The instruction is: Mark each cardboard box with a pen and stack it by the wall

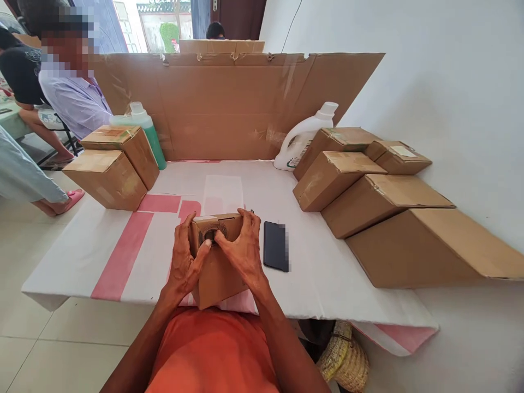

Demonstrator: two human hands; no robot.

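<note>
A small cardboard box (220, 275) stands at the table's near edge, close to my body. A dark round spot or opening, ringed by dark scribbled lines, shows on its near face; I cannot make out what is inside it. My left hand (186, 256) grips the box's left side, its fingers around the top left corner and its thumb at the dark spot. On the other side, my right hand (244, 245) clasps the top right corner, its thumb also touching the spot's edge. A black phone (275, 245) lies just right of my right hand.
Several cardboard boxes (393, 191) line the table's right side, beside a white jug (305, 136). Two more boxes (108, 174) and a green bottle (152, 134) stand at left. A cardboard panel (229, 109) closes the back. A person (76, 98) is beyond the left side.
</note>
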